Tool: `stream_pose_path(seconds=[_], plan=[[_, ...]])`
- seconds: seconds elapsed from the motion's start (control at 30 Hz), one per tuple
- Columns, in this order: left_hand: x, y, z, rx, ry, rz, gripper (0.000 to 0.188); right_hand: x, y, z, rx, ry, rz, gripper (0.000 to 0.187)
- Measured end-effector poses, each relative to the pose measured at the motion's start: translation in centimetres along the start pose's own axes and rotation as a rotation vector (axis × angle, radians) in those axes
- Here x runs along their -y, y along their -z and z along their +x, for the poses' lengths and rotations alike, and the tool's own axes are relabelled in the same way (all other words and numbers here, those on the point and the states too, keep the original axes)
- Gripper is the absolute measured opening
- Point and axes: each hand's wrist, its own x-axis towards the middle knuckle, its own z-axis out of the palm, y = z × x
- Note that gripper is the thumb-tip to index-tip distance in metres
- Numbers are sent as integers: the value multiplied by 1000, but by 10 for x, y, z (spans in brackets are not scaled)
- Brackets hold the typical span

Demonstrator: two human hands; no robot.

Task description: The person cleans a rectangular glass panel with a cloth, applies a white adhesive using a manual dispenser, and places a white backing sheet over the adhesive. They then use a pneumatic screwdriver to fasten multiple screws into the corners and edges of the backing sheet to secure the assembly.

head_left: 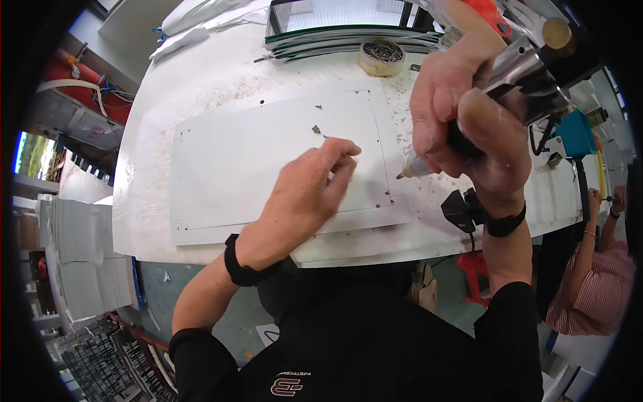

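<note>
A large white panel (268, 167) lies on the worktable, with small screws dotted along its edges. Over its middle is my left hand (301, 184), fingers curled and the thumb and index finger drawn together. Whatever may be between those fingertips is too small to make out. Beside the index knuckle lies a little pile of screws (315, 129) on the panel. My right hand (469, 114) is wrapped around a shiny metal power screwdriver (516, 80). Its pale nose and bit point down-left, just off the panel's right edge. Fingers hide part of the tool's grip.
A round tub of screws (382, 59) stands beyond the panel, before a stack of dark-edged frames (348, 37). A small black device (459, 212) sits by my right wrist. At far right is another person in a striped top (596, 288). A red stool (474, 276) stands below the table edge.
</note>
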Motion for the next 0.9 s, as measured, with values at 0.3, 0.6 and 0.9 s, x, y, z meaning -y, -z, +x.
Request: stream_pose_path(seconds=[0.3, 0.6, 0.9], plan=[[35, 57, 63, -67, -206, 551, 15, 12, 9, 50, -193, -37, 307, 46], [48, 44, 85, 67, -153, 772, 9, -1, 36, 50, -158, -72, 290, 49], [32, 51, 86, 28, -167, 603, 13, 7, 48, 51, -177, -102, 292, 52]])
